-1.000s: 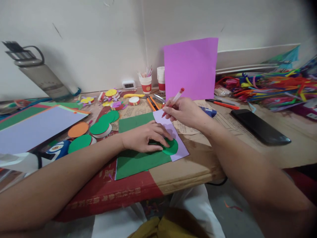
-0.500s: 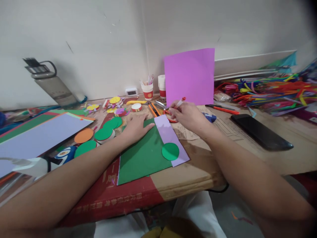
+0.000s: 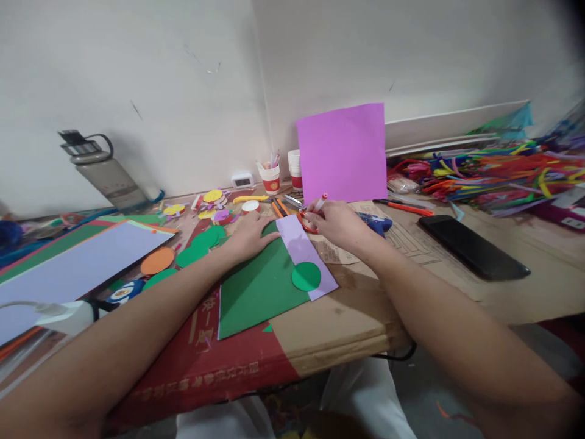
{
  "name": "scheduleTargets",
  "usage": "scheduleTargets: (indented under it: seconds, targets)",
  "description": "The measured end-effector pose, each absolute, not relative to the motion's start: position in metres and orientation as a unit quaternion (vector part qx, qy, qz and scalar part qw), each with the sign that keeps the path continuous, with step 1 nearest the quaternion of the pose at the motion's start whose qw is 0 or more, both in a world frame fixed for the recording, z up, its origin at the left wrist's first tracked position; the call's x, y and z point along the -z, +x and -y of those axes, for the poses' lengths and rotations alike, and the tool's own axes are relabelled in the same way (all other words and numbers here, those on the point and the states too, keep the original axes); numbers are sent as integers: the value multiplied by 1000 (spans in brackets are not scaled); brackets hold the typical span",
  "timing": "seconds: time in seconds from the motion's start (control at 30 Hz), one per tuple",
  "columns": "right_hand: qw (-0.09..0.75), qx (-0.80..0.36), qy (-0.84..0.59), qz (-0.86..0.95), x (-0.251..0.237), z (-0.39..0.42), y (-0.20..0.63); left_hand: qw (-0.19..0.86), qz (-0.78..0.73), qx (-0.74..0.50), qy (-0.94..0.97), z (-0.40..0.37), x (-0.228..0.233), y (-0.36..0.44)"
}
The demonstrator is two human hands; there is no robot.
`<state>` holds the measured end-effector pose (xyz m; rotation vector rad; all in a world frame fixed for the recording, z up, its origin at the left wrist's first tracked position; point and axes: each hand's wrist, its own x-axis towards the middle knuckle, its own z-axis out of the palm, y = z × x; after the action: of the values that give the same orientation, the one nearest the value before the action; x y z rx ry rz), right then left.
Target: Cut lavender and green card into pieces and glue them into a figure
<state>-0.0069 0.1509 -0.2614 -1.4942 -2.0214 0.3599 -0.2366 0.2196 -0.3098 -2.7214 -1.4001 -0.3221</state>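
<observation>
Flat-palmed, my left hand (image 3: 249, 235) pins the green paper sheet (image 3: 258, 286) with fingers spread, while my right hand (image 3: 336, 222) fingers pinch a red-capped white marker (image 3: 320, 202) upright near the lilac paper strip (image 3: 304, 253).

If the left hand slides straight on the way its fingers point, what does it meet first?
Probably the lilac strip on the green sheet; the left hand points right, toward its near edge. Depth is uncertain.

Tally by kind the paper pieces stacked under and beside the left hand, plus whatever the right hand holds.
green sheet, under the left hand: 1
lilac strip: 1
green circle, on the strip: 1
pen, in the right hand: 1
Total: 4
</observation>
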Motion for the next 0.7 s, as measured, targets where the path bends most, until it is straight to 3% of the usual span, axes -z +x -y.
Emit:
scheduleTargets:
  seconds: [0.27,0.43,0.6,0.7]
  targets:
    - [311,-149,-562,752,268,-155,-8,68,456,127,-878,-246,303,-238]
    - [344,-181,-547,742,269,-158,-2,87,424,219,-875,-223,298,-231]
    - [381,-185,-553,718,266,-158,3,-45,268,193,-943,-177,301,-221]
    - [381,-182,-548,722,266,-158,1,-59,238,209,-947,-167,307,-222]
